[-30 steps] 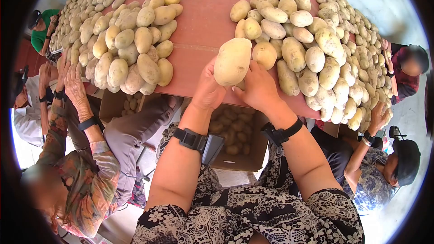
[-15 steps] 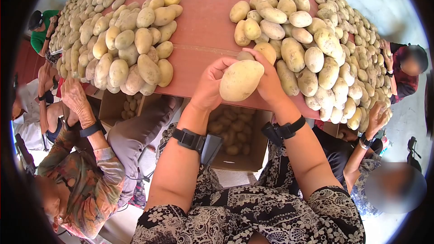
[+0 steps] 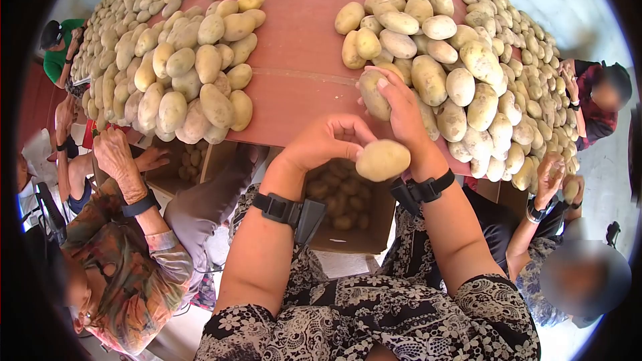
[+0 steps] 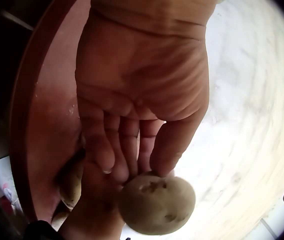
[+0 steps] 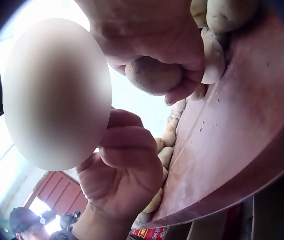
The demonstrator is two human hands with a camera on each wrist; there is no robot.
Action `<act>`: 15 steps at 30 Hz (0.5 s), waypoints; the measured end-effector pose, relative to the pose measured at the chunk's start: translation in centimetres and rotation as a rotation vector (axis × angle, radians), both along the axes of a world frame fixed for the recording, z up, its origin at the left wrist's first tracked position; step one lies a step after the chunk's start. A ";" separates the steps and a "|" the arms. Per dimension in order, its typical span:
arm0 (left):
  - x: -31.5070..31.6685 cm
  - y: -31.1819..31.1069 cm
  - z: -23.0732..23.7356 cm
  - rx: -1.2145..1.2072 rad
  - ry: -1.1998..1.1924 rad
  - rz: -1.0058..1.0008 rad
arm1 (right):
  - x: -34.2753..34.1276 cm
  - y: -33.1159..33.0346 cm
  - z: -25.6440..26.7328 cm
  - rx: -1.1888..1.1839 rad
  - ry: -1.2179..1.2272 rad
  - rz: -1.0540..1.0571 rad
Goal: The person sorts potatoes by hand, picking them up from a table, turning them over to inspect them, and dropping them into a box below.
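My left hand (image 3: 322,142) pinches a pale yellow potato (image 3: 382,160) between thumb and fingertips, over the box in front of my lap. In the left wrist view this potato (image 4: 157,206) shows dark pits on its end. Just beyond it, my right hand (image 3: 406,115) grips a second, duller potato (image 3: 374,95), thumb laid along its side, near the table's front edge. The right wrist view has that potato (image 5: 152,76) tucked under curled fingers, with my left hand (image 5: 124,167) below it. A large blurred oval covers what the left hand holds there.
Potato heaps stand on the red table (image 3: 294,103) to the left (image 3: 194,73) and right (image 3: 461,87). Under its edge is a cardboard box (image 3: 351,237) holding potatoes. People sit close on both sides, one in a patterned shirt (image 3: 127,274) at left.
The pale potato has come down towards me and to the right in the left hand. My hands have drawn apart, and the right hand's duller potato, mostly hidden before, now shows.
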State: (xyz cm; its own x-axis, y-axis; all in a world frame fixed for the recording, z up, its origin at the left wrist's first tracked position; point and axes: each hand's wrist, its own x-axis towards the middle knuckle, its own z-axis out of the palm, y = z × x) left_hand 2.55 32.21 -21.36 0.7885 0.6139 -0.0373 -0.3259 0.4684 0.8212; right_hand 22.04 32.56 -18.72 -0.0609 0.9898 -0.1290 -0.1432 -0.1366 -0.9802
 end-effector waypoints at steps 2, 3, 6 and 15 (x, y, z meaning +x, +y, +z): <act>0.1 -0.1 -0.1 0.007 0.081 -0.111 | 0.0 -0.1 -0.1 -0.020 0.008 -0.011; 0.1 -0.1 -0.2 0.011 0.122 -0.166 | 0.0 -0.1 0.0 -0.031 0.011 -0.016; 0.0 0.1 -1.1 0.042 0.282 -0.279 | -0.5 -0.4 0.4 -0.057 -0.008 0.007; 0.5 0.7 0.6 -0.337 0.335 0.168 | -1.9 -1.1 -0.5 0.189 -0.224 0.139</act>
State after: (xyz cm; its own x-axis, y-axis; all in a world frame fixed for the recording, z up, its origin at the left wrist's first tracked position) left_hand 3.04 32.88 -20.75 0.5905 0.6421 -0.4889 -0.1645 0.6888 0.7061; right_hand 20.10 31.42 -19.19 -0.1877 0.9817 0.0311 0.0857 0.0479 -0.9952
